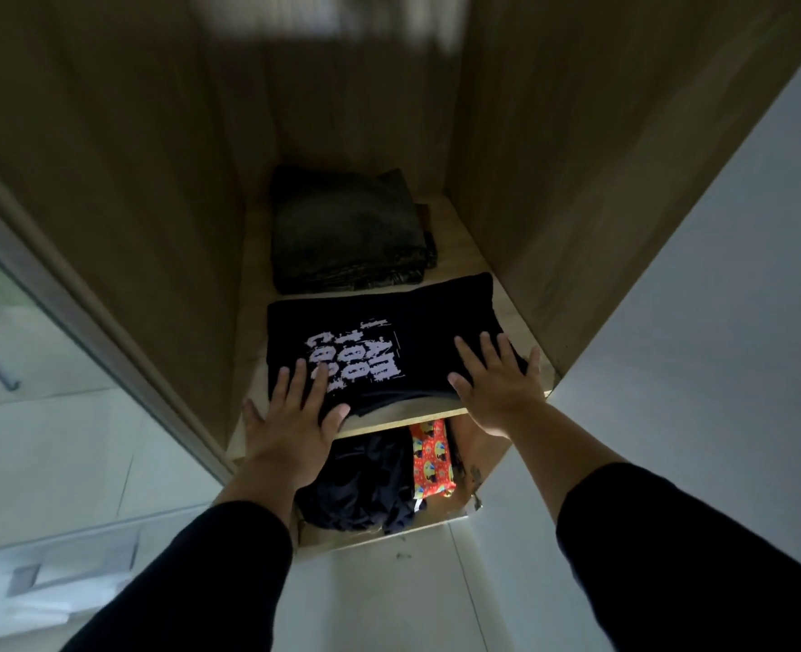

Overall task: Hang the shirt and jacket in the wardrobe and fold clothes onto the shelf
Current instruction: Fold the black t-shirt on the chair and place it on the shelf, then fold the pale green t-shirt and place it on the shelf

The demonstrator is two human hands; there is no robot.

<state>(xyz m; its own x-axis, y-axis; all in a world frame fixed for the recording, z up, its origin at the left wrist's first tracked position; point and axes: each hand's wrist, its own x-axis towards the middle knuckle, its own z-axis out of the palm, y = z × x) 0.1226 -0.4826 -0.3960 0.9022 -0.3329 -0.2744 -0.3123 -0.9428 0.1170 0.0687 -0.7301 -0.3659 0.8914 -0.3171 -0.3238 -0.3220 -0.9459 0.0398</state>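
A folded black T-shirt (403, 322) with white printed letters lies at the front of the wooden wardrobe shelf (408, 414). My left hand (290, 411) rests flat on its near left corner, fingers spread and straight. On its near right corner my right hand (497, 378) lies flat in the same way. Behind the T-shirt sits a folded dark grey-green garment (346, 232), apart from both hands. Something pale and blurred (323, 16) hangs at the top of the wardrobe.
Under the shelf a lower compartment holds a heap of dark clothes (356, 482) and a red patterned item (431, 458). Wooden side walls (520, 181) close in the shelf. A mirrored door (36, 322) stands open at left. White floor tiles (389, 600) lie below.
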